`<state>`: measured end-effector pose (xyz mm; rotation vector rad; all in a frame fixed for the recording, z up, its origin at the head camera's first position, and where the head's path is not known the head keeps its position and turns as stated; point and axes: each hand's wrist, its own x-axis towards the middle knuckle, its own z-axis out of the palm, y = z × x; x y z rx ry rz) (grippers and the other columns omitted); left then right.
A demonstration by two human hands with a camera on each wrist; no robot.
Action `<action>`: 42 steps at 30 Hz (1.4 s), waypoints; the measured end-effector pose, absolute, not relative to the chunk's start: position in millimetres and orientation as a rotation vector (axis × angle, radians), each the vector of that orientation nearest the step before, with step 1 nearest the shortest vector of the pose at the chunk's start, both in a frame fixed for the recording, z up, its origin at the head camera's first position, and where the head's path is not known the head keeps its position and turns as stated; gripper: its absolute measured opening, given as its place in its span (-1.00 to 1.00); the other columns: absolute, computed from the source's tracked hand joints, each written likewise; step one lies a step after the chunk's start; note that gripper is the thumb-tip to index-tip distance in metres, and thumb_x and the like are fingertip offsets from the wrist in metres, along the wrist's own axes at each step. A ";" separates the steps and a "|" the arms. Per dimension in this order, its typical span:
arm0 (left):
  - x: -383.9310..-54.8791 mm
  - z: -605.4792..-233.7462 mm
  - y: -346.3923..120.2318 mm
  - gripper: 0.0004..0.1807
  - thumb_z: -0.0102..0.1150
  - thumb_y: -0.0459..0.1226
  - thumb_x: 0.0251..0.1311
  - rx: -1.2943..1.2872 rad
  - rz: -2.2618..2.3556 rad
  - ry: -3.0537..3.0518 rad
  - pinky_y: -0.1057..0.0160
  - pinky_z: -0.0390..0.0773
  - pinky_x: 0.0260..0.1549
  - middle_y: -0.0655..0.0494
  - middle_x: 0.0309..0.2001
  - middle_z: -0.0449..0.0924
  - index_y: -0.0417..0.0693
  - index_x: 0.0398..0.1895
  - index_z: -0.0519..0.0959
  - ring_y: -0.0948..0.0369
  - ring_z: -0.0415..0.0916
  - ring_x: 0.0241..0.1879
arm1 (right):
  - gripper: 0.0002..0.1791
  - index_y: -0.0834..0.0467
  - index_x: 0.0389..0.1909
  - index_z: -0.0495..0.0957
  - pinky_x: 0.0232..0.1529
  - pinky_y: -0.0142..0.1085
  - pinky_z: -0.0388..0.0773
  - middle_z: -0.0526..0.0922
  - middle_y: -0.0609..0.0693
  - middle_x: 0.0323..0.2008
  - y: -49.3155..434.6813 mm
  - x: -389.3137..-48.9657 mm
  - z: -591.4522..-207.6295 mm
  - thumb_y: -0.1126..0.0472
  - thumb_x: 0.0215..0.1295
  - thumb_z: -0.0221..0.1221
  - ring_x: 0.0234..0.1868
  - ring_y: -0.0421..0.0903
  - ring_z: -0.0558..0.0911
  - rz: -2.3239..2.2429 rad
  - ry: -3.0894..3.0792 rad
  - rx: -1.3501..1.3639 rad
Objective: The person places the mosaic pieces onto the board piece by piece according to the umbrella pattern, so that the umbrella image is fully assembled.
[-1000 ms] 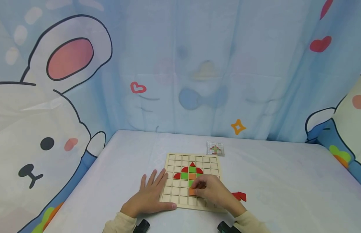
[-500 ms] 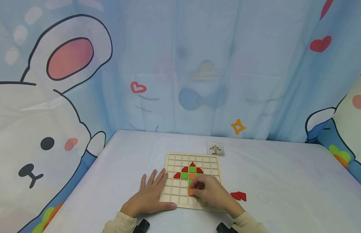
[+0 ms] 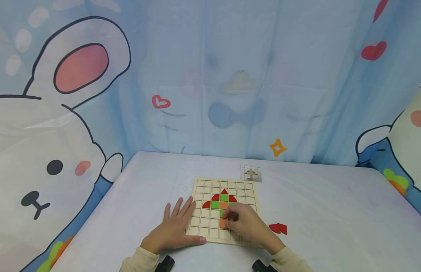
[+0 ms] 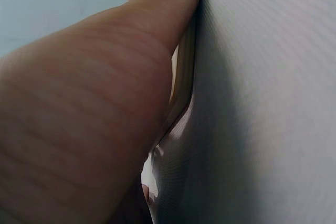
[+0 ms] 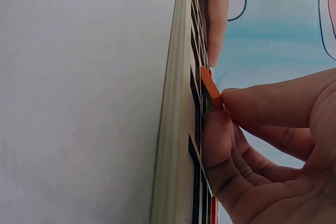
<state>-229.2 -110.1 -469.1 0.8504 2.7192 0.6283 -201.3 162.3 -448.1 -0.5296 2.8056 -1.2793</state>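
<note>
A wooden grid board (image 3: 203,223) lies flat on the table. My left hand (image 3: 173,230) rests along its left edge with fingers spread and thumb at the front left corner. My right hand (image 3: 248,224) pinches an orange square tile (image 3: 223,223) between thumb and fingers, low over the column below the green tiles. In the right wrist view the orange tile (image 5: 210,85) is tilted, with one edge close to the grid. Red rounded tiles (image 3: 206,205), a red triangle (image 3: 224,191), green squares (image 3: 215,205) and another orange square (image 3: 224,206) sit in the grid.
Loose red pieces (image 3: 278,228) lie on the white tablecloth to the right of the board. A small pattern card (image 3: 251,173) with a similar tile figure lies behind the board's far right corner. A printed blue curtain (image 3: 210,75) hangs behind the table.
My right hand has shifted slightly left with the orange tile, uncovering more of the loose red pieces. The left hand has stayed in place on the board's edge.
</note>
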 end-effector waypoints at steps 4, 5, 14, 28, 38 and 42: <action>-228.5 -467.4 -110.2 0.30 0.26 0.42 0.24 0.848 0.636 2.716 -0.46 -0.41 0.47 -0.08 0.75 -0.22 -0.20 0.75 -0.02 -0.21 -0.39 0.69 | -0.84 0.14 -0.27 0.73 -0.29 -0.32 0.57 0.62 -0.14 -0.34 162.0 -200.9 -448.2 0.46 0.29 0.41 -0.31 -0.13 0.58 -1.281 2.813 -0.523; -228.3 -467.0 -110.2 0.29 0.27 0.42 0.24 0.847 0.638 2.715 -0.46 -0.41 0.47 -0.08 0.75 -0.22 -0.20 0.75 -0.01 -0.21 -0.39 0.69 | -0.84 0.14 -0.27 0.73 -0.28 -0.32 0.57 0.62 -0.14 -0.34 162.0 -200.7 -448.1 0.46 0.29 0.41 -0.31 -0.12 0.58 -1.280 2.815 -0.519; -229.1 -468.3 -109.9 0.29 0.27 0.41 0.25 0.854 0.643 2.715 -0.47 -0.41 0.47 -0.08 0.75 -0.22 -0.20 0.75 -0.02 -0.21 -0.39 0.69 | -0.85 0.14 -0.26 0.72 -0.24 -0.31 0.60 0.65 -0.15 -0.31 169.8 -201.7 -444.7 0.46 0.32 0.36 -0.29 -0.14 0.60 -1.265 2.822 -0.532; -229.9 -470.5 -109.3 0.31 0.27 0.42 0.23 0.839 0.642 2.709 -0.47 -0.41 0.46 -0.09 0.75 -0.22 -0.21 0.75 -0.02 -0.22 -0.38 0.69 | -0.90 0.18 -0.20 0.74 -0.20 -0.26 0.64 0.69 -0.10 -0.25 190.6 -200.8 -426.3 0.42 0.36 0.37 -0.24 -0.16 0.62 -1.230 2.845 -0.522; -227.0 -472.0 -108.5 0.32 0.28 0.44 0.22 0.832 0.639 2.701 -0.49 -0.39 0.46 -0.10 0.75 -0.19 -0.23 0.74 0.00 -0.23 -0.36 0.69 | -0.89 0.21 -0.11 0.73 -0.20 -0.26 0.64 0.71 -0.05 -0.15 221.4 -183.3 -419.0 0.38 0.39 0.37 -0.20 -0.13 0.63 -1.264 2.852 -0.464; -230.2 -471.7 -109.5 0.32 0.26 0.46 0.22 0.832 0.640 2.711 -0.48 -0.39 0.46 -0.08 0.75 -0.19 -0.20 0.74 0.00 -0.22 -0.36 0.69 | -0.83 0.21 -0.08 0.73 -0.22 -0.28 0.64 0.70 -0.07 -0.15 242.1 -177.5 -415.3 0.38 0.34 0.41 -0.21 -0.13 0.63 -1.222 2.906 -0.372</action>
